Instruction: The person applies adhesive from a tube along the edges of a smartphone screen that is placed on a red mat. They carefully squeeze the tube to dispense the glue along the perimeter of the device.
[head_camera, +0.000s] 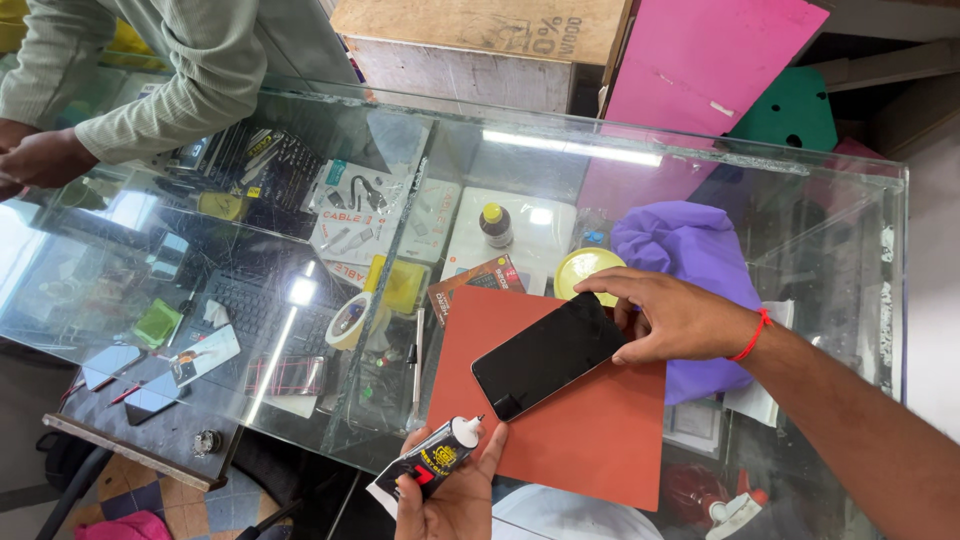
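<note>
On the glass counter (700, 160), toward its near edge, lies a red mat (590, 430), roughly square, one corner running past the counter's front. Phone (548, 354): black, screen up, lying slantwise across the mat's upper half, its far end reaching the mat's far edge. Right hand (672, 315): fingers spread and curled over the phone's far end, thumb at the side nearest the person, pressing or steadying it; red thread at the wrist. Left hand (455, 490): below the mat's near left corner, closed around a black glue tube (435, 460) with a white nozzle pointing up toward the phone, nozzle tip near the mat's edge but apart from the phone. Around the mat: purple cloth (690, 250) bunched just behind and under the right hand, along the mat's right side; yellow round lid (585, 270) touching the cloth's left edge, partly hidden by the fingers; small brown bottle (496, 226) with yellow cap further back on a white tray; tape roll (348, 322) left of the mat; a thin metal tool (418, 365) lying along the mat's left edge. Beneath the glass: cable packs, a keyboard, assorted small parts. Far left corner: another person's sleeve (150, 80) and hands resting on the counter, well apart from the mat.
</note>
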